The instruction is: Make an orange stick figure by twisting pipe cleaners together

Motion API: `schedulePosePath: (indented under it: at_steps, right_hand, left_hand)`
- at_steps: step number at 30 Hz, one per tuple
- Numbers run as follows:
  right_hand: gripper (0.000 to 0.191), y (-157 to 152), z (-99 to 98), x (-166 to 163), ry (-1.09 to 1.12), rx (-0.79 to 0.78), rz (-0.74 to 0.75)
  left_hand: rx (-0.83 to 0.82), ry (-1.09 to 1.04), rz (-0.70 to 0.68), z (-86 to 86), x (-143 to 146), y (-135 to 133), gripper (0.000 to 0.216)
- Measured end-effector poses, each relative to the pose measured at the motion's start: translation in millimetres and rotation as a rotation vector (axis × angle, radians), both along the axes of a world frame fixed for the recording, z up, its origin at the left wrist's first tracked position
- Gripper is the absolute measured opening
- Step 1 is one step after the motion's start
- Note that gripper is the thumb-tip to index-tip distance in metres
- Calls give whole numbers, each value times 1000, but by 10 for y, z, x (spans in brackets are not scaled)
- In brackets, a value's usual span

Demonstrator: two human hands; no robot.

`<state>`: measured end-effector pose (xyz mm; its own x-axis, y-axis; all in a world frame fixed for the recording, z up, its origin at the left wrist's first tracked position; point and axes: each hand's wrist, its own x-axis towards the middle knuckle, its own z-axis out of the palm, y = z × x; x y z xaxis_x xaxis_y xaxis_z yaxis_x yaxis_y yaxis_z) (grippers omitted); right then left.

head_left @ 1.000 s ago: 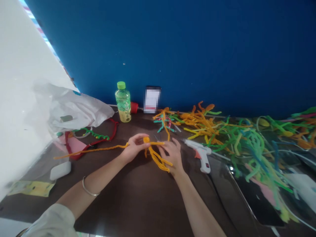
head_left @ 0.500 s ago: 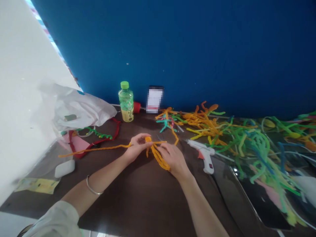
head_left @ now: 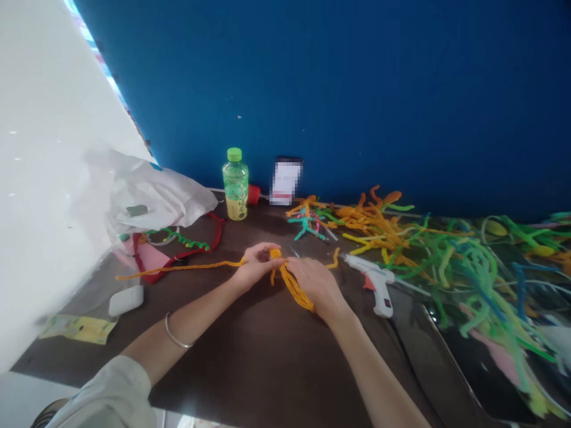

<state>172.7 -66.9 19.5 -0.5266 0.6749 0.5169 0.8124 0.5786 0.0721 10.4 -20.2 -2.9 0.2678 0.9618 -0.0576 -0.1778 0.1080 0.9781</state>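
Left hand (head_left: 255, 267) pinches the orange pipe cleaners (head_left: 298, 290), and here the right hand (head_left: 319, 284) has rolled in beside it, grip hidden, bringing the work close together.

Light is strongest at left, where the wall (head_left: 40, 196) looks washed out and a strip (head_left: 99, 56) at upper left glares nearly white, while the blue panel (head_left: 321, 89) darkens toward upper right. The dark table (head_left: 267, 362) catches a hazy sheen at bottom centre-left, and a glint marks the tablet (head_left: 484, 368). Detail is soft throughout, the stems (head_left: 479, 270) smear at right, and pixel blocks hide the phone's (head_left: 285, 181) screen.
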Motion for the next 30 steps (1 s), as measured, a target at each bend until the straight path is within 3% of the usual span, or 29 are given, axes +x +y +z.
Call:
schedulePosePath:
  at_steps: [9,19,25,30]
  right_hand:
    - [23,157,138,34,98,-88,-30]
    - [12,241,571,-43,132,-547,-76]
    - [12,321,710,-62,473,-1012,-112]
    - [25,333,591,-67,954,-1268,-179]
  left_hand:
    - [31,-83,-75,-21,-4,-10,46]
    - [150,-70,-70,26,-3,-9,41]
    - [29,-214,-202,26,-40,-33,46]
    - [-130,-400,-216,57,-38,-39,47]
